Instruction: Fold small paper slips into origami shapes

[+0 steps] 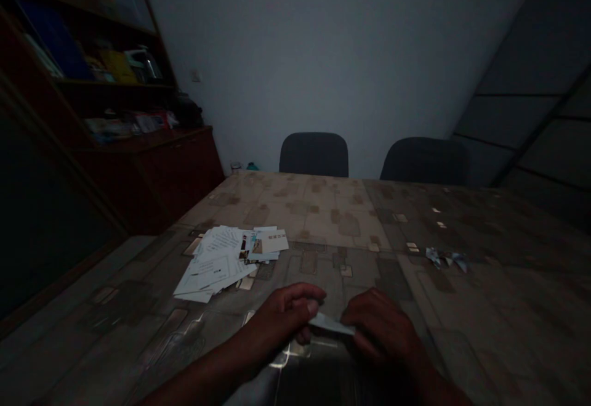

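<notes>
Between my two hands is a narrow folded piece of white paper (331,324), held just above the near part of the table. My left hand (290,310) pinches its left end between thumb and fingers. At the other end, my right hand (381,323) is curled over the paper, its thumb hidden from view. Ahead and to the left lies a loose pile of white printed sheets and cards (217,264), some with pictures. Off to the right sit a few small folded paper pieces (446,259), too dim to make out exactly.
A patterned, shiny cover lies over the table (323,209). Two dark chairs (314,154) stand at its far side, before a pale wall. To the left is a dark red shelf cabinet (152,172) with folders and containers. A glass (236,167) shows at the far left corner.
</notes>
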{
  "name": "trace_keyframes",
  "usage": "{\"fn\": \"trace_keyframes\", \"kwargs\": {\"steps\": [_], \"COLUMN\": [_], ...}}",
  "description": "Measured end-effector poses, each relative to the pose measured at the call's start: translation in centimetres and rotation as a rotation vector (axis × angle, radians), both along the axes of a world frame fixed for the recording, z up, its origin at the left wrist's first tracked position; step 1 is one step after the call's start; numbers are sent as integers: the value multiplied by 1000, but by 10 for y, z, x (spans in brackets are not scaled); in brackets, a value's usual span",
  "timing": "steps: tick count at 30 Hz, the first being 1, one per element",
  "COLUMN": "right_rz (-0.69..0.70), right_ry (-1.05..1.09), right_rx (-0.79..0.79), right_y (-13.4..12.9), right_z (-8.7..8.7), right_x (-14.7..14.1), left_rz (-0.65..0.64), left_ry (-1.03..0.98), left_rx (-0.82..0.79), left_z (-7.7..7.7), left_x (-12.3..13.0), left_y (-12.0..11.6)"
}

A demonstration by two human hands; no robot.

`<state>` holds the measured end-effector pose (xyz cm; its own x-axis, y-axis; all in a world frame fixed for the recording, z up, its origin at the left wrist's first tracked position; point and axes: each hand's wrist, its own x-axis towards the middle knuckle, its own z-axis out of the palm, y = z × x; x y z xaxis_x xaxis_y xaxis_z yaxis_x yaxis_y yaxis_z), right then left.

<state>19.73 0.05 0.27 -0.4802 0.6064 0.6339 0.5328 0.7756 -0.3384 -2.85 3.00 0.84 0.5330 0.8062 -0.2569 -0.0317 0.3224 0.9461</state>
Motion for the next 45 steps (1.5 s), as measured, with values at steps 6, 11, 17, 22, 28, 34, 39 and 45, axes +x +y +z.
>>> {"fn": "trace_keyframes", "kwargs": {"steps": [6, 11, 17, 22, 28, 34, 39, 45], "right_rz": [-84, -85, -70, -68, -157, -265, -353, -167], "right_ry": [16, -23, -35, -47, -33, 83, 109, -43], "right_rx": [-35, -55, -113, -158, -186, -211, -385, -216], "right_y": [-4, -5, -9, -11, -11, -18, -21, -12], "right_z": [-5, -14, -11, -9, -15, -13, -9, -18], "right_x": [-2, -4, -7, -7, -12, -18, -19, -12], "left_rz": [15, 75, 89, 80, 54, 69, 88, 52], "left_ry": [-33, 1, 164, 296, 288, 341, 299, 289], "left_rx": [65, 112, 240, 337, 347, 457, 431, 357], "left_z": [-10, -12, 1, -1, -2, 1, -6, -15], "left_x": [2, 4, 6, 6, 7, 6, 6, 7], "left_y": [-1, -1, -3, -4, -6, -6, -6, -4]}}
